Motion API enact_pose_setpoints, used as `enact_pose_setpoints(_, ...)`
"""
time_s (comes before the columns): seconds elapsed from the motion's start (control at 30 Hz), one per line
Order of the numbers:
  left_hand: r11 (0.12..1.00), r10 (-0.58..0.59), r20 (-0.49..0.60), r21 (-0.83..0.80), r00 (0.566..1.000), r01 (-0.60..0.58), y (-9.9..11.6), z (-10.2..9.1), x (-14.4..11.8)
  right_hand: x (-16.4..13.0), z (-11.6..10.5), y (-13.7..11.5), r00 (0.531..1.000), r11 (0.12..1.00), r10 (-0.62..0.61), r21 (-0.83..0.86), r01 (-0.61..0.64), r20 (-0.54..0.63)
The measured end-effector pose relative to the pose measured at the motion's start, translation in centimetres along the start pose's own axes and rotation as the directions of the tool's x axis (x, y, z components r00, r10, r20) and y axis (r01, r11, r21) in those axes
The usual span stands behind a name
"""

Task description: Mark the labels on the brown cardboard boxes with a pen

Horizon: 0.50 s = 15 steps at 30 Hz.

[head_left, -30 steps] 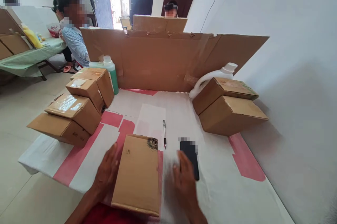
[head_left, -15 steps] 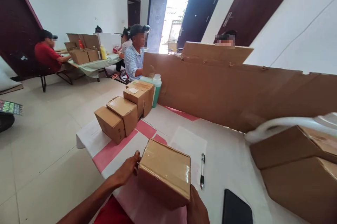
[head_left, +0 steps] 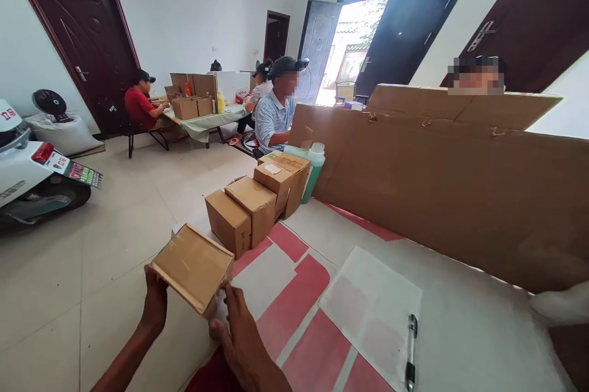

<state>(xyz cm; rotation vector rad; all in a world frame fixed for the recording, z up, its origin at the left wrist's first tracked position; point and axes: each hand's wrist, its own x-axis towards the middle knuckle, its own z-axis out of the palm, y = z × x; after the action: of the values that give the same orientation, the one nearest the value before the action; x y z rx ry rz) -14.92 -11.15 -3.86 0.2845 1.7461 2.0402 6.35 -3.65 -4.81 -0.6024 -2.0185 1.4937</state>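
A small brown cardboard box [head_left: 193, 266] is held between my two hands, tilted, at the left front corner of the table. My left hand [head_left: 155, 300] grips its left side, with the fingers partly hidden behind and under it. On the right side of the box, my right hand [head_left: 237, 330] presses with its fingers and thumb. Just beyond it stands a row of similar cardboard boxes [head_left: 251, 202] along the table's left edge. To the right lie a sheet of white paper [head_left: 368, 306] and a clear pen [head_left: 411, 352] with black ends.
A tall cardboard panel [head_left: 437, 189] stands across the table. A bottle of green liquid [head_left: 313, 174] is behind the box row. Other people sit beyond, one in a blue shirt [head_left: 273, 119]. A white scooter [head_left: 41, 177] is parked at left on the tiled floor [head_left: 133, 208].
Both hands have carried the box leftward, from the middle front of the table to its left corner beside the box row. The view has turned left, bringing the scooter in.
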Motion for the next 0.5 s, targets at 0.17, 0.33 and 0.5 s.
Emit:
enact_pose_setpoints(0.17, 0.999, 0.018, 0.060, -0.051, 0.998, -0.015, 1.0, 3.8, 5.2, 5.6, 0.4, -0.3, 0.998, 0.998, 0.032, -0.049, -0.034, -0.057)
enact_pose_setpoints(0.33, 1.000, 0.022, 0.062, 0.002, 0.998, -0.022, 0.8, 6.6, 7.7, 6.4, -2.1, -3.0, 0.996, 0.998, 0.056, -0.004, -0.056, -0.067)
enact_pose_setpoints(0.5, 0.980, 0.152, -0.063, 0.137, 0.986, -0.143, 1.9, 6.1, 5.1, -2.5, -5.8, -10.4, 0.977, 0.776, 0.209, 0.614, -0.145, -0.033)
